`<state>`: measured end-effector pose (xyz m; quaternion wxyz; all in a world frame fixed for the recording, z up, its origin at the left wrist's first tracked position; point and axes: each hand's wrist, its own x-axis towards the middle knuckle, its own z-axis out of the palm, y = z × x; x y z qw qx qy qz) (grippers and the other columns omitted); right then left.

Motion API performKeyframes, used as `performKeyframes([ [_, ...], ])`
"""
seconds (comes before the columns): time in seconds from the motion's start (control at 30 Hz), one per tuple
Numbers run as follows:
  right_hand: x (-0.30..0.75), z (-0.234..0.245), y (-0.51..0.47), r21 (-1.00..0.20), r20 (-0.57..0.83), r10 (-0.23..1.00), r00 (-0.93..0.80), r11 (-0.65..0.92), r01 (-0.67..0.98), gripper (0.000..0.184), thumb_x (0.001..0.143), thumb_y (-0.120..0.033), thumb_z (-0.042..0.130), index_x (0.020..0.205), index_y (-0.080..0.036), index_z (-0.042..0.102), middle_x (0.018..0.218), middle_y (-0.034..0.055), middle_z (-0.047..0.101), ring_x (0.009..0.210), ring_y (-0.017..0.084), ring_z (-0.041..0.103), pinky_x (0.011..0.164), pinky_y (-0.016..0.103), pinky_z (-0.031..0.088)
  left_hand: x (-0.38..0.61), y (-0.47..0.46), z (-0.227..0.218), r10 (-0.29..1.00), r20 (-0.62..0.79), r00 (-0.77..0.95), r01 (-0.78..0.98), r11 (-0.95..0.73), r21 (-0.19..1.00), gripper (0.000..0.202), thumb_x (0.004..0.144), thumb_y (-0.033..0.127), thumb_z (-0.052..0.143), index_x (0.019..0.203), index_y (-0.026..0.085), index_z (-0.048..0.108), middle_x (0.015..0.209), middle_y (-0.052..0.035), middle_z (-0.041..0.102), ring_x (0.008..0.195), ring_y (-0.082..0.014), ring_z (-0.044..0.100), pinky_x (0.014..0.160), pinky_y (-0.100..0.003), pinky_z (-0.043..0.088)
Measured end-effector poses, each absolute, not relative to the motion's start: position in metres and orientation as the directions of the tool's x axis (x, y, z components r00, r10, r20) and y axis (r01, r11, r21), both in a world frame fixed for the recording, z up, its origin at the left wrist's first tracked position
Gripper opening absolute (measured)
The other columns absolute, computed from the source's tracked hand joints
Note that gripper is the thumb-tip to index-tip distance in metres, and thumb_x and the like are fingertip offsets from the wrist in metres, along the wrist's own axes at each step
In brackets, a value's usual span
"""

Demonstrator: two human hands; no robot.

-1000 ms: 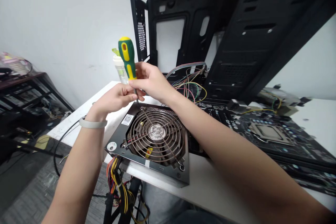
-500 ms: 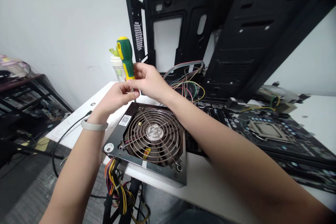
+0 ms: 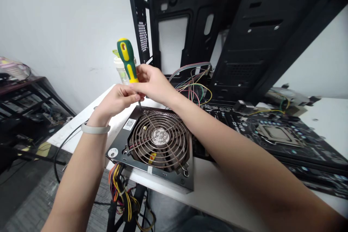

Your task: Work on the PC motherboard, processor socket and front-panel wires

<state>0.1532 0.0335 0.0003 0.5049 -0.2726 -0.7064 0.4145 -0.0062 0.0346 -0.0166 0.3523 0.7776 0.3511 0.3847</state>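
A screwdriver [image 3: 127, 58] with a green and yellow handle stands tilted, its tip at the far left corner of a power supply [image 3: 119, 143]. My right hand [image 3: 152, 81] pinches the lower end of its handle. Lower down, my left hand [image 3: 118, 98] has thumb and fingers closed around the shaft. Whether the tip sits in a screw is too small to tell. A round wire grille [image 3: 160, 136] covers the fan on the power supply's top face. Several coloured cables [image 3: 121, 192] hang from its near side.
Behind stands an open black computer case [image 3: 195, 50] with loose thin wires [image 3: 194, 83]. To the right lies a motherboard [image 3: 277, 134]. A clear bottle [image 3: 121, 69] is behind the screwdriver. The white table's [image 3: 174, 195] front edge runs below the power supply.
The screwdriver handle has leaned further left and turned, so its yellow patch now faces me. My left hand has shifted slightly left. The power supply has stayed in place.
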Motion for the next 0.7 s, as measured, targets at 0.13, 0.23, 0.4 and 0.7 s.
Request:
performKeyframes([
  [0.13, 0.1527, 0.0001, 0.0317, -0.889, 0.445, 0.813, -0.375, 0.452, -0.074, 0.024, 0.071, -0.010, 0.060, 0.090, -0.021, 0.050, 0.079, -0.0008, 0.060, 0.056, 0.012, 0.053, 0.043, 0.026, 0.044, -0.0082, 0.0350, -0.0154, 0.797, 0.331, 0.505, 0.304, -0.523, 0.796, 0.034, 0.069, 0.049, 0.076, 0.068, 0.015, 0.070, 0.054, -0.0007, 0.056, 0.059, -0.0124, 0.051, 0.051, -0.022, 0.036],
  [0.23, 0.1523, 0.0012, 0.0300, -0.887, 0.451, 0.816, -0.361, 0.456, -0.077, 0.028, 0.070, -0.011, 0.061, 0.093, -0.020, 0.050, 0.086, 0.0012, 0.061, 0.059, 0.012, 0.054, 0.045, 0.026, 0.045, -0.0065, 0.0324, -0.0133, 0.778, 0.307, 0.548, 0.318, -0.534, 0.784, 0.034, 0.072, 0.049, 0.073, 0.069, 0.015, 0.070, 0.052, 0.0001, 0.053, 0.055, -0.0116, 0.046, 0.049, -0.022, 0.033],
  [0.4, 0.1527, 0.0042, 0.0273, -0.918, 0.387, 0.858, -0.337, 0.394, -0.051, 0.029, 0.073, -0.011, 0.059, 0.097, -0.020, 0.048, 0.089, 0.0009, 0.059, 0.045, 0.006, 0.045, 0.037, 0.024, 0.037, -0.0023, 0.0289, -0.0113, 0.774, 0.260, 0.577, 0.379, -0.536, 0.754, 0.031, 0.079, 0.045, 0.065, 0.072, 0.015, 0.070, 0.044, 0.0045, 0.038, 0.046, -0.0088, 0.032, 0.044, -0.022, 0.025],
  [0.7, 0.1539, 0.0039, 0.0283, -0.879, 0.474, 0.820, -0.320, 0.460, -0.121, 0.024, 0.075, -0.006, 0.054, 0.093, -0.021, 0.049, 0.080, -0.0019, 0.058, 0.053, 0.009, 0.051, 0.043, 0.025, 0.044, -0.0064, 0.0321, -0.0157, 0.801, 0.210, 0.560, 0.298, -0.432, 0.851, 0.036, 0.075, 0.051, 0.069, 0.075, 0.015, 0.065, 0.056, 0.0018, 0.050, 0.042, -0.0057, 0.027, 0.039, -0.023, 0.020],
])
